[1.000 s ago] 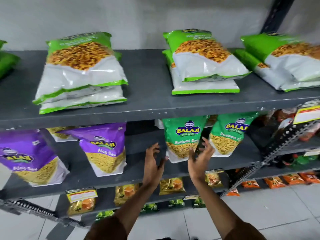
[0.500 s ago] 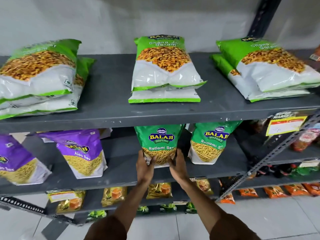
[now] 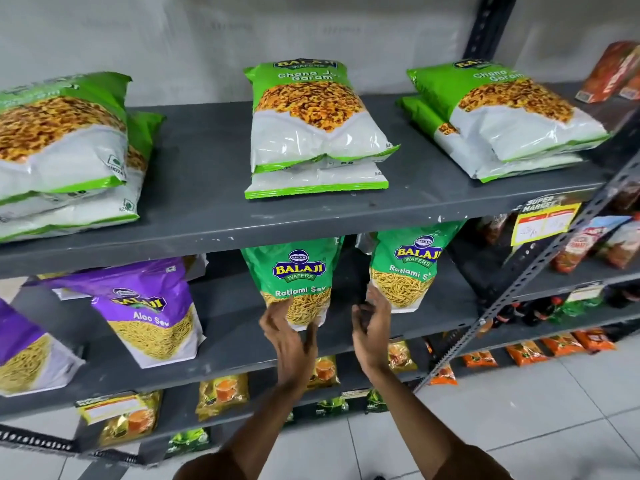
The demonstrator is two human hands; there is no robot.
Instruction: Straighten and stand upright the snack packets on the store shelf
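A green Ratlami Sev packet [image 3: 298,271] stands upright on the middle grey shelf [image 3: 235,337]. My left hand [image 3: 289,336] is open just below its lower left corner, fingertips touching or nearly touching it. My right hand [image 3: 372,332] is open to the packet's right, apart from it, near the bottom of a second upright Ratlami Sev packet [image 3: 408,268]. On the top shelf [image 3: 207,216] lie flat stacks of Chana Jor Garam packets: left [image 3: 65,150], middle [image 3: 315,133], right [image 3: 502,123]. Purple Aloo Sev packets [image 3: 152,313] stand to the left.
A slanted perforated metal strut [image 3: 519,282] crosses the shelf's right side. Small yellow and orange packets [image 3: 221,393] fill the lower shelves. A yellow price tag [image 3: 543,221] hangs at the right. White tiled floor lies below.
Both hands were pressed on the bottom of the left Ratlami Sev packet half a second ago; now they have come off it and spread apart. The camera has shifted slightly.
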